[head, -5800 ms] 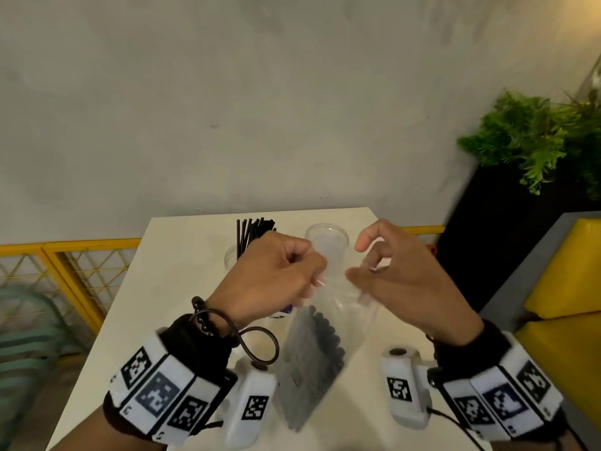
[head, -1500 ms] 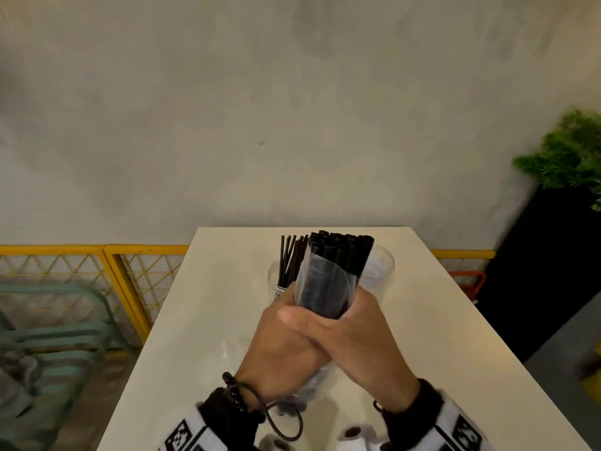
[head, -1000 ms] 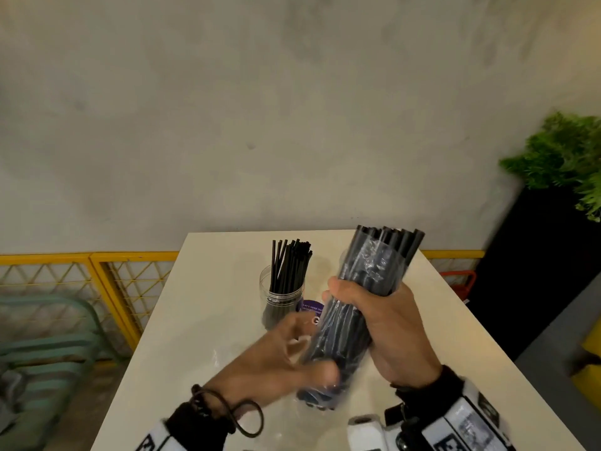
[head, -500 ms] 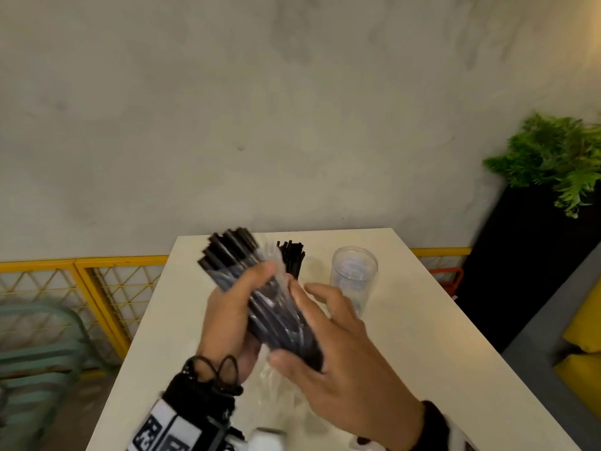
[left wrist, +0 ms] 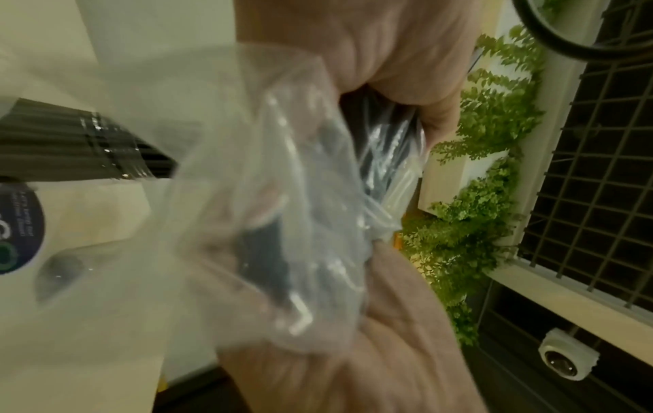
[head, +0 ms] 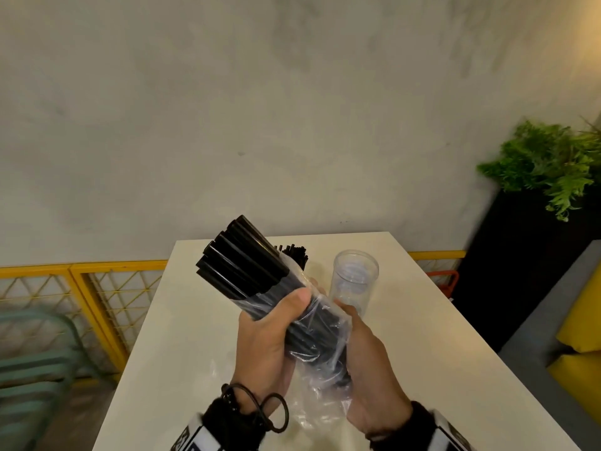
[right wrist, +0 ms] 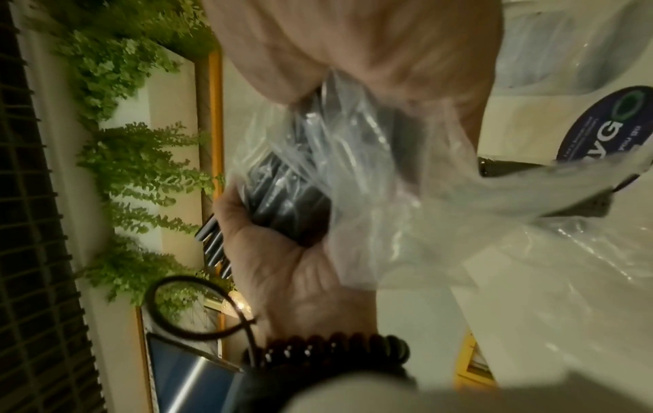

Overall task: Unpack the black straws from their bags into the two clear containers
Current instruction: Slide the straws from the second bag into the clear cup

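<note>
Straw bundle in bag, before containers; table below.

Light dim and warm-yellow, brightest at the head view's upper right corner. Wall evenly lit. Tabletop shows soft sheen. Head view bows toward its edges. Both wrist views motion-blurred; bag plastic smeared, with small glare specks.

- You have two hands in view: left hand and right hand.
- You hold one bundle of black straws in one clear bag.
- Two clear containers stand on the surface: one empty container and one straw-filled container.
</note>
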Demonstrator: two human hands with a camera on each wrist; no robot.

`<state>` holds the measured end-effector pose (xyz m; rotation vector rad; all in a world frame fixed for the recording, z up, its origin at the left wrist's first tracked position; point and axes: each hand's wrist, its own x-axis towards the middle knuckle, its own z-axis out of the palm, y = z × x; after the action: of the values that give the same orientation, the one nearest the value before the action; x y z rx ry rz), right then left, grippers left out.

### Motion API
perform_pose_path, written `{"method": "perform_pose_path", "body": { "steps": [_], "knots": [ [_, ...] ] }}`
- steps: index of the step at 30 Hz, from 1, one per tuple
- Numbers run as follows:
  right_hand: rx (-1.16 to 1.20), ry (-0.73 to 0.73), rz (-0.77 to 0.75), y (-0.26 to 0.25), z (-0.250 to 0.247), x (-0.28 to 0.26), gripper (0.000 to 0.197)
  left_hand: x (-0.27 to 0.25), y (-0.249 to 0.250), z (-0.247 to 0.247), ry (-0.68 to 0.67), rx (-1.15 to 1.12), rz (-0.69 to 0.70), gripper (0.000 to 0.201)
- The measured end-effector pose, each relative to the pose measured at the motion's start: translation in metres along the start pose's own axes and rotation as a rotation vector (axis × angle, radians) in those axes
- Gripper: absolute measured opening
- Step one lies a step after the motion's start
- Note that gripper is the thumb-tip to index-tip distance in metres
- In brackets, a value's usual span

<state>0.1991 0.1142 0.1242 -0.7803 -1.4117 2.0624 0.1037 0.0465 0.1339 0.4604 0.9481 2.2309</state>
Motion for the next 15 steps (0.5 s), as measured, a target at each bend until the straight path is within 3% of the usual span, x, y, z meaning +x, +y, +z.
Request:
{"method": "perform_pose_path", "body": {
  "steps": [4,7,8,9,11,13,15],
  "knots": [
    [-0.214,-0.001,-0.051,-0.005,0.007,-0.005,0.032,0.003,0.009,-0.007,-0.015,0.047,0.003,0.048],
    [-0.63,0.293,-0.36,-0.014,0.007,-0.013,0.039,0.016,0.03,-0.012,-0.019,0.191,0.142,0.034],
    [-0.644,0.371,-0.467,-0.015,0.006,-0.021,0.045,0.021,0.037,-0.014,-0.023,0.224,0.184,0.03],
    [-0.611,0.363,-0.475,-0.017,0.009,-0.032,0.054,0.026,0.043,-0.016,-0.014,0.238,0.221,0.027],
    [-0.539,0.102,-0.192,-0.007,0.019,-0.053,0.078,0.03,0.047,-0.017,0.001,0.202,0.242,0.028],
    [-0.584,-0.181,0.11,0.004,0.039,-0.062,0.089,0.024,0.045,-0.011,-0.02,0.095,0.195,0.032],
    [-0.447,-0.305,0.161,0.019,0.047,-0.064,0.109,0.01,0.04,-0.003,-0.074,-0.012,0.079,0.048]
  ]
}}
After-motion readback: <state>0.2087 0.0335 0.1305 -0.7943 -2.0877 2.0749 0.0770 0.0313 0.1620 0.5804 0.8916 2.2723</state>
